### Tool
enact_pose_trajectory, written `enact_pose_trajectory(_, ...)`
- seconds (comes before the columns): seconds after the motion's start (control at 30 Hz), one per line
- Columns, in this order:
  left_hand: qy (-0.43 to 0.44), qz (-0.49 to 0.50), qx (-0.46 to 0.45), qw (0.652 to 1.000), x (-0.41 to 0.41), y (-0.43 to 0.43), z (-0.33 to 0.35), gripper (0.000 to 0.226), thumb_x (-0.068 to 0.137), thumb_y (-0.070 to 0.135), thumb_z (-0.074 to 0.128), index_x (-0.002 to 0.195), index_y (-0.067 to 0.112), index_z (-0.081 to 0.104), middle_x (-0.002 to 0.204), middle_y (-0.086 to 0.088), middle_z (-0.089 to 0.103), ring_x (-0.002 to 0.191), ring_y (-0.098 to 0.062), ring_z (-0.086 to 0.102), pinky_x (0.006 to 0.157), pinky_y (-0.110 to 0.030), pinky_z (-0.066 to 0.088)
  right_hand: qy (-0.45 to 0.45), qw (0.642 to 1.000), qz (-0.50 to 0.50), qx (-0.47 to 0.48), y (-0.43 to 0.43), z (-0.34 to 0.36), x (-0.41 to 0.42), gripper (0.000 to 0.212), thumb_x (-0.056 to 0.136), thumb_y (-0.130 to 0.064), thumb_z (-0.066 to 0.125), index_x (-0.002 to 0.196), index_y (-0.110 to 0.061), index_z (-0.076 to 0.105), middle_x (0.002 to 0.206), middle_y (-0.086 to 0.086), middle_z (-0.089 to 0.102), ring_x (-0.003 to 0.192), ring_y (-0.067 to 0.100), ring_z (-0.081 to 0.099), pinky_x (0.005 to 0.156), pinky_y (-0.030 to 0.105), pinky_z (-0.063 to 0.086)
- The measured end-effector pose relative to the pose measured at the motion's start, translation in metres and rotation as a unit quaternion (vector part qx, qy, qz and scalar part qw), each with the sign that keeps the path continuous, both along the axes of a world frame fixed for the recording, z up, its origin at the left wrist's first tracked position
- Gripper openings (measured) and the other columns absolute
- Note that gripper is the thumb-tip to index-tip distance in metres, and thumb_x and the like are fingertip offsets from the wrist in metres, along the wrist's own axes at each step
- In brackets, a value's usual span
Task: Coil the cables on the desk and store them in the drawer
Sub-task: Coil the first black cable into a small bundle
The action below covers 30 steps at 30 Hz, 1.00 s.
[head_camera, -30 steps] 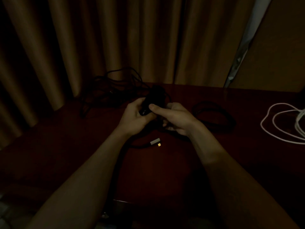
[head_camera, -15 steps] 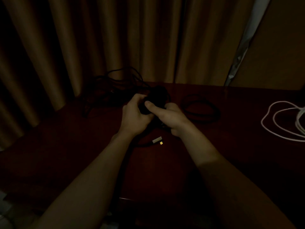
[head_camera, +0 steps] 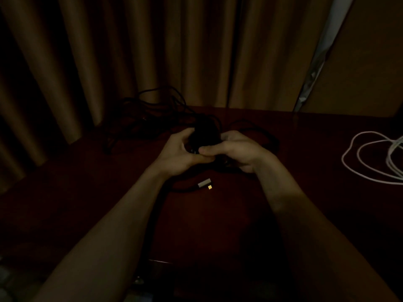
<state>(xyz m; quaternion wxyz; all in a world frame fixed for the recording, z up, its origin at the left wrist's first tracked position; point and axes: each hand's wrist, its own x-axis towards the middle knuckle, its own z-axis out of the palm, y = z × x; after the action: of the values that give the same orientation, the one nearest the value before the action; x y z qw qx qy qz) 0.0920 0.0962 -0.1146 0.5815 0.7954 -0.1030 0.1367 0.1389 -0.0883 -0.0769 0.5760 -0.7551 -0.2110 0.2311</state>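
Head view. We list a black cable bundle held above the desk between both hands. The fingers of the left hand are curled round its left side, and those of the right hand are curled round its right side, the right thumb pressing across the front. The two hands touch at the thumbs. Just below the fingers, on the desk, lies a silver plug with a small yellow tip; its black lead curves away under the left wrist. We cannot read any marking on the plug or bundle in the dim light. Beyond the left fingers we note a black tangle against the curtain. Just behind the right fingers lies a black loop. Well apart to the right of the right fingers lies a white cable in loose loops.
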Motion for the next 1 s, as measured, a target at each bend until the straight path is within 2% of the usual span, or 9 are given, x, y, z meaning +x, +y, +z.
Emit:
enact_pose_trajectory(0.17,-0.072,0.119,0.095,0.986,-0.001,-0.004,-0.003,0.065,0.066,0.035,0.095,0.121,0.019,0.063,0.109,0.01,0.072,0.1,-0.003,0.07,0.087,-0.037,0.061,-0.084,0.993,-0.077,-0.011,0.01,-0.004,-0.005,0.045,0.075,-0.003,0.088,0.113,-0.002,0.064,0.11,0.014,0.074,0.104,0.026,0.073,0.095,0.04,0.06)
enact_pose_trajectory(0.3,-0.096,0.165,0.099,0.977,-0.004,-0.007,-0.001,0.057,0.071,0.031,0.093,0.118,0.021,0.063,0.103,0.012,0.071,0.092,0.001,0.069,0.078,-0.027,0.06,-0.121,0.992,-0.032,0.028,0.011,-0.011,-0.006,0.044,0.083,0.002,0.081,0.124,0.0,0.063,0.114,0.01,0.073,0.104,0.016,0.072,0.089,0.021,0.057)
enact_pose_trajectory(0.4,-0.074,0.169,0.091,0.979,-0.002,-0.005,-0.003,0.057,0.071,0.032,0.093,0.118,0.022,0.062,0.107,0.011,0.07,0.096,0.0,0.068,0.079,-0.024,0.059,-0.172,0.983,-0.043,0.037,0.014,-0.017,-0.005,0.046,0.084,-0.003,0.082,0.127,-0.003,0.064,0.114,0.004,0.072,0.104,0.011,0.071,0.089,0.019,0.057)
enact_pose_trajectory(0.53,-0.053,0.095,0.068,0.992,0.003,0.001,-0.003,0.055,0.069,0.028,0.084,0.12,0.022,0.063,0.114,0.003,0.068,0.106,-0.011,0.067,0.091,-0.038,0.059,-0.256,0.963,-0.079,0.017,0.017,-0.021,-0.004,0.047,0.083,-0.006,0.083,0.126,-0.011,0.065,0.107,-0.007,0.071,0.102,0.006,0.069,0.086,0.017,0.054)
enact_pose_trajectory(0.6,-0.012,0.05,0.039,0.998,0.001,0.002,0.002,0.058,0.068,0.019,0.074,0.125,0.022,0.064,0.114,0.002,0.066,0.106,-0.013,0.065,0.085,-0.034,0.059,-0.303,0.948,-0.097,-0.02,0.013,-0.023,-0.001,0.047,0.085,-0.003,0.078,0.127,-0.015,0.064,0.101,-0.009,0.069,0.095,0.006,0.069,0.081,0.02,0.055)
enact_pose_trajectory(0.67,0.051,0.015,-0.029,0.998,0.0,0.004,0.006,0.064,0.069,0.026,0.071,0.132,0.022,0.064,0.118,0.001,0.066,0.108,-0.012,0.064,0.082,-0.026,0.054,-0.372,0.918,-0.108,-0.09,0.01,-0.024,-0.001,0.047,0.085,-0.003,0.074,0.128,-0.018,0.062,0.096,-0.006,0.065,0.089,0.012,0.065,0.078,0.031,0.056)
enact_pose_trajectory(0.8,0.112,0.031,-0.108,0.987,-0.002,0.001,0.01,0.06,0.082,0.061,0.073,0.122,0.018,0.071,0.122,-0.004,0.072,0.114,-0.019,0.07,0.097,-0.042,0.058,-0.446,0.87,-0.077,-0.197,0.012,-0.021,-0.01,0.057,0.089,-0.008,0.071,0.142,-0.02,0.054,0.111,0.001,0.06,0.101,0.02,0.061,0.087,0.042,0.056)
enact_pose_trajectory(0.9,0.107,0.073,-0.081,0.988,-0.001,0.0,0.009,0.035,0.093,0.043,0.074,0.119,0.02,0.072,0.118,-0.003,0.074,0.111,-0.019,0.072,0.098,-0.045,0.059,-0.454,0.86,-0.072,-0.221,0.011,-0.016,-0.013,0.063,0.088,-0.01,0.073,0.146,-0.02,0.051,0.114,0.003,0.063,0.104,0.022,0.063,0.089,0.042,0.056)
enact_pose_trajectory(1.0,0.101,0.098,-0.127,0.982,0.0,-0.003,0.01,0.025,0.095,0.029,0.073,0.119,0.022,0.074,0.114,-0.002,0.075,0.108,-0.019,0.073,0.09,-0.036,0.061,-0.431,0.875,-0.101,-0.197,0.012,-0.016,-0.015,0.055,0.087,-0.009,0.075,0.136,-0.021,0.054,0.101,-0.003,0.066,0.095,0.019,0.066,0.083,0.039,0.058)
